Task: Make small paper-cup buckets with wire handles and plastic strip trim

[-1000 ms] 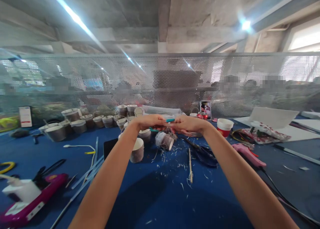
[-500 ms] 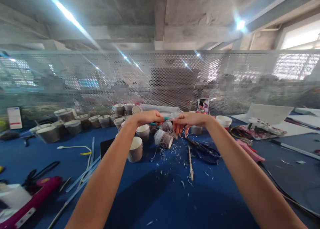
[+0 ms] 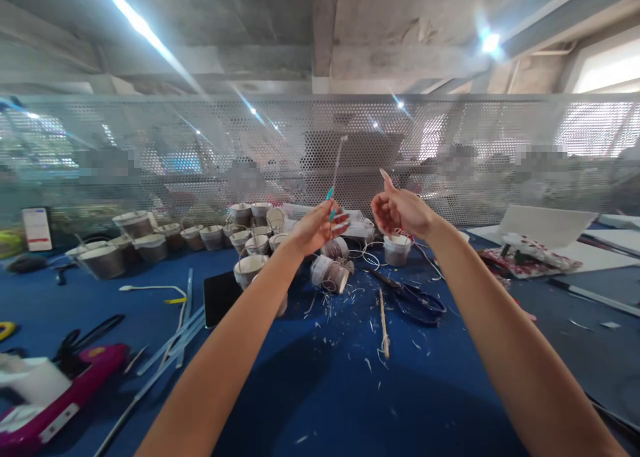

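My left hand [image 3: 320, 225] is closed on a thin pale stick with teal parts [image 3: 331, 193], raised above the cups. The stick points upward, and a small whitish bit sits at its tip; its exact kind is unclear. To the right, my right hand [image 3: 400, 209] is lifted with thumb up and fingers loosely curled, apart from the stick, nothing visible in it. Below my hands, a cup wound with string [image 3: 327, 274] lies on its side among pale scraps. A white-lined cup [image 3: 397, 249] stands beneath my right hand, beside loops of thin cord [image 3: 367, 250].
Blue-handled scissors [image 3: 417, 302] and a wooden stick [image 3: 384, 324] lie on the blue table [image 3: 320, 404]. Several grey cups [image 3: 150, 247] line the back left. Clear glue sticks [image 3: 173, 340], a black slab [image 3: 220, 297] and a magenta tool [image 3: 65, 394] are at left. A perforated screen [image 3: 200, 150] stands behind.
My hands have parted and risen. The teal-marked stick, earlier level between both hands, now stands upright in my left hand. My right hand has moved up and right, thumb raised.
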`<state>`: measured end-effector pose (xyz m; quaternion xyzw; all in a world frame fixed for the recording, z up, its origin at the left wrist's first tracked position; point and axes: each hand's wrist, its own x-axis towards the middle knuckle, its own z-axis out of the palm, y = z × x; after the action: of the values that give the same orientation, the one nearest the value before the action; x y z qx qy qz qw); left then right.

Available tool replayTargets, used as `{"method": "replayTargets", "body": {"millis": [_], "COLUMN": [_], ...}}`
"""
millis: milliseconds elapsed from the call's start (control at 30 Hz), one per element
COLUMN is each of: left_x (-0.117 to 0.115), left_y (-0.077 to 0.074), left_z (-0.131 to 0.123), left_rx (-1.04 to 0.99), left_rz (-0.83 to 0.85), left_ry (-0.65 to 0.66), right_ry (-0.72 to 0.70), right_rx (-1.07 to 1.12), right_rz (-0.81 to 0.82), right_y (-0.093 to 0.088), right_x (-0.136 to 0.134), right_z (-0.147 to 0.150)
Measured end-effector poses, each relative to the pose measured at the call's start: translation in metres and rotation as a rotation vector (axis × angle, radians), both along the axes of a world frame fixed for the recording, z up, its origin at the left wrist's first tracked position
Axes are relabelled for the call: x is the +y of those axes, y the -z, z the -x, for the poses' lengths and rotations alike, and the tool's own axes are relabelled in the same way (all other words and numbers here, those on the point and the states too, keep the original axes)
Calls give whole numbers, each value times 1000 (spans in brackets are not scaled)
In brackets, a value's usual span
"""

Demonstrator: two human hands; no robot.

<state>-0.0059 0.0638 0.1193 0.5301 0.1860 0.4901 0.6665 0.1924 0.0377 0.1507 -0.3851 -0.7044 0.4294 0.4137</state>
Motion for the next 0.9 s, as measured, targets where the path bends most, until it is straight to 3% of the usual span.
{"method": "replayTargets", "body": {"millis": [233, 467, 567, 633, 767, 833, 900], "left_x": [-5, -13, -15, -13, -7, -5, -8], "left_y": [18, 21, 17, 11, -6, -15, -25], "left_z": [-14, -19, -19, -15, 3, 14, 22], "left_rx": [73, 262, 315, 329, 452, 669, 925], "left_rz": [-38, -98, -124, -176, -344, -465, -592], "left_ry": [373, 521, 473, 407, 134, -53, -124], "right_ry": [-300, -304, -206, 3, 497, 558, 523], "right_rx": [149, 179, 74, -64, -262, -159, -134], "right_rz": [155, 345, 385, 352, -40, -238, -389], "right_y": [11, 8, 5, 5, 0, -7, -14], "right_x": [10, 10, 8, 12, 19, 15, 5], "right_z": [10, 4, -1, -5, -16, -21, -22]}}
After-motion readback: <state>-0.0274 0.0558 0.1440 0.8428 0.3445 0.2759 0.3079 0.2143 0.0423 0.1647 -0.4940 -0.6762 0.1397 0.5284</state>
